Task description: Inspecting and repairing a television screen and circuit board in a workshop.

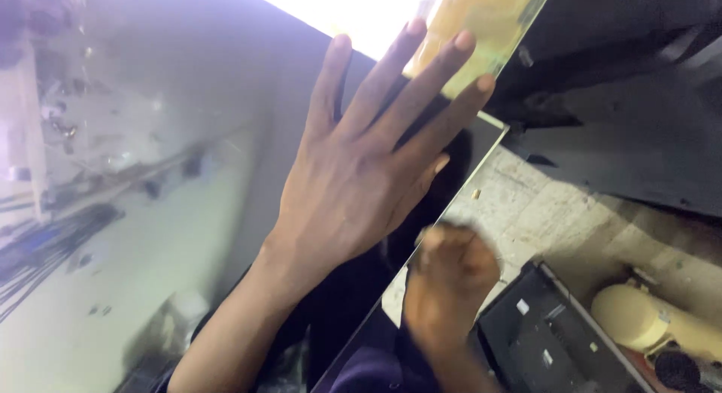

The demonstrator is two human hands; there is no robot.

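A large glossy dark panel (188,212) lies tilted before me, and its surface reflects the room. My left hand (368,160) rests flat on it with the fingers spread and pointing up towards a yellowish strip (481,24) at the panel's top edge. It holds nothing. My right hand (451,276) is blurred and curled into a fist against the panel's right edge, just below the left hand. The blur hides whether anything is inside the fist.
Right of the panel there is a worn tiled floor (541,205). A black box-like case (549,333) lies at the lower right, with a cream rounded object (639,318) beside it. Dark bulky shapes (639,100) fill the upper right.
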